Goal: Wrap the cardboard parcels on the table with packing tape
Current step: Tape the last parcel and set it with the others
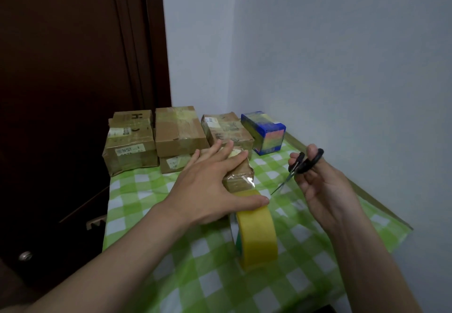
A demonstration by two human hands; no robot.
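Two bare forearms reach in over the desk (381,217), whose green-and-white checked cloth (195,276) covers it. Between them a yellow tape roll (256,234) stands on edge. Just beyond the roll lies a parcel (241,178) glossy with tape. The left hand (208,190) lies flat on it, fingers straight, thumb resting on the roll's top. Right of the roll, the right hand (320,185) grips black scissors (303,163), fingers through the handles, blades pointing down toward the roll. Further behind the roll, brown parcels (179,131) sit clustered, a blue box (265,131) at their right. A pale wall (342,55) rises beyond; a dark door (73,68) stands left.
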